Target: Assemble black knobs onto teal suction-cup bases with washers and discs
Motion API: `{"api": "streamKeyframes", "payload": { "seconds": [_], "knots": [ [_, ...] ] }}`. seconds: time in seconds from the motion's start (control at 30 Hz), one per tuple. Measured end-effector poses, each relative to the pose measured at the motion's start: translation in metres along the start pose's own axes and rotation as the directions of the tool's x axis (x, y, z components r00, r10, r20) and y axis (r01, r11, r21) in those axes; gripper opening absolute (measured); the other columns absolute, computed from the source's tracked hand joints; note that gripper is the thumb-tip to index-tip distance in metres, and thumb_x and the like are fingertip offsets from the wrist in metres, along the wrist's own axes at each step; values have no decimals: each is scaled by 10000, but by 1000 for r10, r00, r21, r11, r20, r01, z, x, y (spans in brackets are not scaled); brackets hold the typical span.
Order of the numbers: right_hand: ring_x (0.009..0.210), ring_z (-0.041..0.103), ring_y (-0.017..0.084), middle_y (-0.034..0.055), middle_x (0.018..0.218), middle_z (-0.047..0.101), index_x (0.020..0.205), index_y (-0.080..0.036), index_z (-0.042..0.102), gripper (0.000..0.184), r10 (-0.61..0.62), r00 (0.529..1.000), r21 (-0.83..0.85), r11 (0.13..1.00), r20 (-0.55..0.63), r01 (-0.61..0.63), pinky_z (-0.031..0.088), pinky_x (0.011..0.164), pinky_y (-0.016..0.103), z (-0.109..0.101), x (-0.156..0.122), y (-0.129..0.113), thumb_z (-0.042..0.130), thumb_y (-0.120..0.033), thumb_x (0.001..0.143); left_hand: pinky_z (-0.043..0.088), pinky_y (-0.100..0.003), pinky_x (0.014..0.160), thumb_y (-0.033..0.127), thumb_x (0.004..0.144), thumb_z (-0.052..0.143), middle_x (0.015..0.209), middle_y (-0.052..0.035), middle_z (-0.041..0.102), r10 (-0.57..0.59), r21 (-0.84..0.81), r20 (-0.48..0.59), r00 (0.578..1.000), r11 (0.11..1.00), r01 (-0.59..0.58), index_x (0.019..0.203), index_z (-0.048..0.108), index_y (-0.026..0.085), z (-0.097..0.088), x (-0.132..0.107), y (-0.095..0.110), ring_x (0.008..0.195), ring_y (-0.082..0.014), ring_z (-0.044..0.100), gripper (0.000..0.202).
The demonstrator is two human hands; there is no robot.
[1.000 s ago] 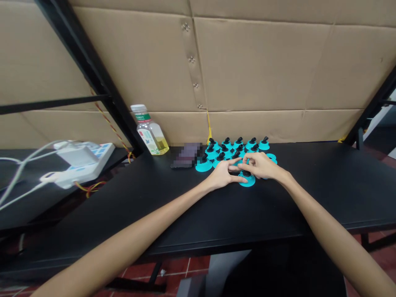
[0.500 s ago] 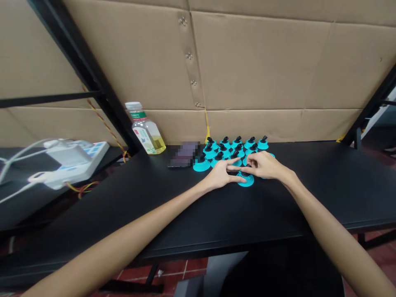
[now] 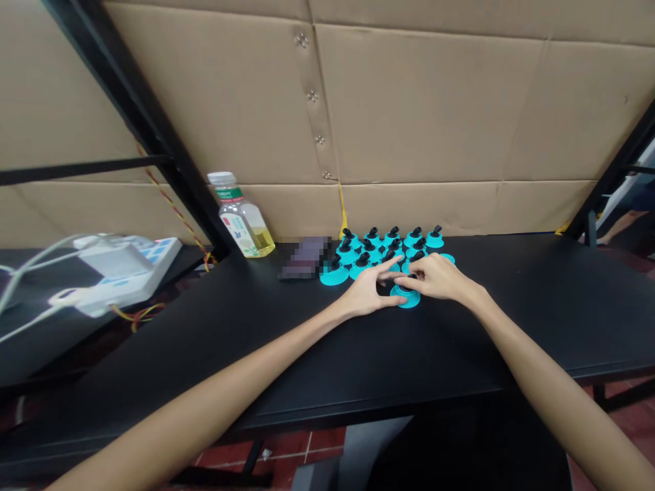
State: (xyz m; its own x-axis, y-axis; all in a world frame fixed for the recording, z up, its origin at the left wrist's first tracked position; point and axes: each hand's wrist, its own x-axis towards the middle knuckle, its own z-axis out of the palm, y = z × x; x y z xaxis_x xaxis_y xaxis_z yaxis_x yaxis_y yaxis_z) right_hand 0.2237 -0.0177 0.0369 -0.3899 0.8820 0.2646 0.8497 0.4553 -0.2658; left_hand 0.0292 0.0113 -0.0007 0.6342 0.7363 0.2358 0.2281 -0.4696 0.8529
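A teal suction-cup piece with a black top (image 3: 404, 299) stands on the black table, nearest to me. My left hand (image 3: 364, 290) grips it from the left, thumb on the teal rim and index finger stretched out above; its other fingers are partly hidden behind the piece. My right hand (image 3: 440, 276) is curled over the black top from the right, fingers pinched together on it. Just behind both hands, several similar teal suction-cup pieces (image 3: 362, 267) stand in rows with their black stems tilted; the hands cover some of them.
Left of the rows lies a dark phone (image 3: 306, 258), its screen blurred. A bottle of yellow drink (image 3: 246, 221) stands further left. White power strip (image 3: 123, 279) and cables occupy the far left. A cardboard wall (image 3: 434, 109) closes off the back of the black table (image 3: 317, 368).
My right fingers have shifted slightly on the black top, and my left index finger sits a little higher. The gripped piece stays nearly in place; the camera has tilted slightly.
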Motion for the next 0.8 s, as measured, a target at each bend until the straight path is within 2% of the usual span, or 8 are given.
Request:
{"api": "streamKeyframes", "payload": {
  "seconds": [0.13, 0.23, 0.37, 0.43, 0.5, 0.57, 0.67, 0.8],
  "knots": [
    [477, 284, 79, -33, 475, 377, 513, -177, 440, 505, -9, 1000, 76, 997, 19, 7, 182, 514, 267, 0, 0, 3, 526, -535, 857, 396, -492, 1047, 277, 696, 759, 1252, -137, 647, 7, -79, 88, 996, 997, 0, 1478, 304, 169, -3, 0, 0, 1213, -289, 570, 912],
    [477, 281, 80, -34, 476, 370, 510, -178, 446, 531, -10, 1000, 94, 996, 10, 9, 187, 513, 261, 0, -1, 1, 499, -567, 868, 406, -495, 1034, 285, 690, 764, 1170, -128, 693, -13, -67, 81, 997, 998, 19, 1449, 366, 150, -3, 1, -1, 1195, -298, 582, 868],
    [483, 273, 80, -35, 476, 374, 516, -173, 471, 531, 11, 1000, 58, 998, -29, -9, 186, 526, 264, -1, -1, -2, 493, -562, 878, 470, -445, 959, 363, 649, 809, 1075, -92, 729, -33, 32, -57, 998, 999, 35, 1390, 465, 157, 2, 0, 1, 1061, -291, 648, 842],
    [484, 276, 79, -33, 475, 379, 518, -170, 480, 522, 19, 999, 47, 999, -33, -17, 178, 528, 269, -1, -1, -2, 489, -540, 886, 481, -421, 929, 418, 640, 818, 1073, -76, 725, -1, 138, -133, 991, 990, 19, 1364, 501, 186, 4, -2, 3, 1007, -278, 656, 824],
    [482, 272, 76, -34, 473, 382, 515, -168, 470, 508, 12, 999, 53, 999, -30, -10, 171, 527, 271, 0, 0, -2, 497, -512, 887, 475, -408, 929, 455, 649, 810, 1094, -69, 712, 44, 220, -153, 987, 975, -9, 1376, 489, 217, 5, -4, 5, 998, -266, 650, 830],
    [479, 266, 73, -38, 474, 385, 512, -168, 452, 492, 3, 1000, 63, 998, -28, -1, 170, 525, 270, 1, 0, -1, 521, -493, 875, 464, -409, 950, 451, 677, 792, 1138, -68, 693, 63, 229, -126, 990, 973, -33, 1411, 441, 238, 4, -5, 6, 1028, -259, 639, 841],
    [483, 274, 73, -41, 483, 396, 521, -169, 454, 467, 3, 1000, 75, 997, -16, -1, 171, 524, 268, 2, 0, 0, 547, -480, 857, 431, -439, 1010, 389, 710, 771, 1245, -93, 648, 59, 149, -38, 998, 987, -52, 1439, 393, 231, 2, -4, 2, 1136, -268, 605, 837],
    [487, 285, 75, -41, 482, 398, 528, -171, 468, 472, 0, 1000, 96, 995, -7, 0, 174, 528, 268, 1, 0, 0, 538, -497, 862, 381, -475, 1064, 351, 725, 751, 1316, -126, 604, 71, 63, 39, 997, 995, -73, 1404, 445, 193, 0, -2, -3, 1232, -284, 552, 762]
  ]
}}
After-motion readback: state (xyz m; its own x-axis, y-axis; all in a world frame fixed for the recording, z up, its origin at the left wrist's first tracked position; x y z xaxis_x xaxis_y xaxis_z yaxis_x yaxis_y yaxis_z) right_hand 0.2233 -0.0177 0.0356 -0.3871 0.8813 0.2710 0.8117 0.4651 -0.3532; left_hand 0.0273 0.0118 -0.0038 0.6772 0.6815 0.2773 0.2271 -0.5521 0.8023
